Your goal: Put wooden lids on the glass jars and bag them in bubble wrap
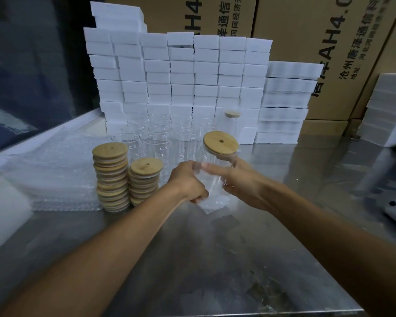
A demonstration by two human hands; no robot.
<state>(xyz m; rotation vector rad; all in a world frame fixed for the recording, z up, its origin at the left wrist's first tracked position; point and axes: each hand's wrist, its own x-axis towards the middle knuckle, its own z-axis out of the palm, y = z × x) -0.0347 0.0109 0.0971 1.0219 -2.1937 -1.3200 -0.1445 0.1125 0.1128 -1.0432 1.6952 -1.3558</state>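
I see the jar (215, 170), lid (221, 143) on, held tilted above the table (215, 259) at centre. My left hand (188, 181), at its 8 o'clock, pinches the bag (212, 202) with curled fingers; my right hand (242, 179), at 4 o'clock, curls around the jar. Lid stacks (124, 177) stand at 9 o'clock, empty jars (156, 136) at 11.

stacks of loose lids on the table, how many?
2. The tall stack stands left of the hands; the short stack stands beside it on its right. Others may be hidden behind the jars.
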